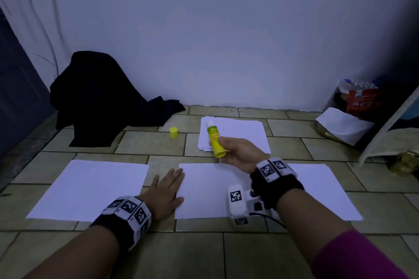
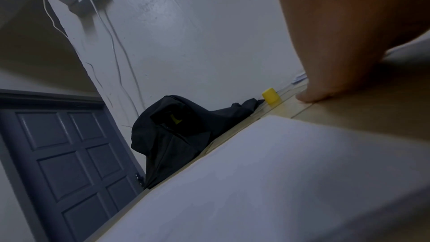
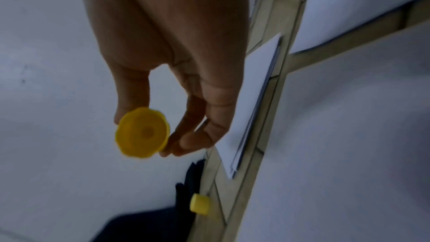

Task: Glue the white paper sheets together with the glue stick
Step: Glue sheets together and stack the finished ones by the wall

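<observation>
Tiled floor [image 1: 204, 253] carries two single white sheets [image 1: 90, 188] and one paper stack [image 1: 240, 133]; our left hand [image 1: 164, 195] lies flat, fingers straight, while our right hand [image 1: 240, 152] fingers grip one glue stick [image 1: 215, 138] above; one yellow cap [image 1: 174, 132] stands apart.

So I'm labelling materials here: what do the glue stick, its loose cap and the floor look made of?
Glue stick: smooth yellow plastic tube, it seems, with a printed label.
Cap: matching yellow plastic, moulded.
Floor: beige tiles, probably ceramic, with dark grout lines and a slight sheen.
</observation>
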`<action>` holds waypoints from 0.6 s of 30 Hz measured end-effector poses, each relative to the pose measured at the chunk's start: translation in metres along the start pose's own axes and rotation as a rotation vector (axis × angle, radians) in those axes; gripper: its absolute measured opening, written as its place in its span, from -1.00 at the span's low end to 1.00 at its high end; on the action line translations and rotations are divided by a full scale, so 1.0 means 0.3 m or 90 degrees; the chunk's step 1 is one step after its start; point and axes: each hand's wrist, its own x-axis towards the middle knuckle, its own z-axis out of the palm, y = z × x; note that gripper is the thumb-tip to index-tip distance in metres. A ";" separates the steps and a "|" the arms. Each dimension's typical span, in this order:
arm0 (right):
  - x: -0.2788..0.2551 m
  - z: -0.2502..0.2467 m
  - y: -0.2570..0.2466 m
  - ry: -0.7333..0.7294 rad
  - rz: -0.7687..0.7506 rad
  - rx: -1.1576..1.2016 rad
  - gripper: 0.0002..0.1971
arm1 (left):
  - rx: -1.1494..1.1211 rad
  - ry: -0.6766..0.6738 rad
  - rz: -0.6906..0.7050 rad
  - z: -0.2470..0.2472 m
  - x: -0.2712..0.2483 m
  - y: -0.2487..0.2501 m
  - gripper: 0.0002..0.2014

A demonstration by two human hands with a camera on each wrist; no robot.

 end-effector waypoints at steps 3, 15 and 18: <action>0.075 0.082 0.017 0.007 -0.018 -0.125 -0.76 | -0.066 -0.024 0.002 -0.010 0.008 -0.008 -0.29; 0.282 0.277 0.067 0.110 -0.163 -0.727 -0.64 | -0.018 -0.038 -0.019 0.001 0.014 -0.003 -0.24; 0.294 0.293 0.069 0.109 -0.175 -0.772 -0.64 | -0.018 -0.041 -0.023 -0.001 0.012 -0.002 -0.24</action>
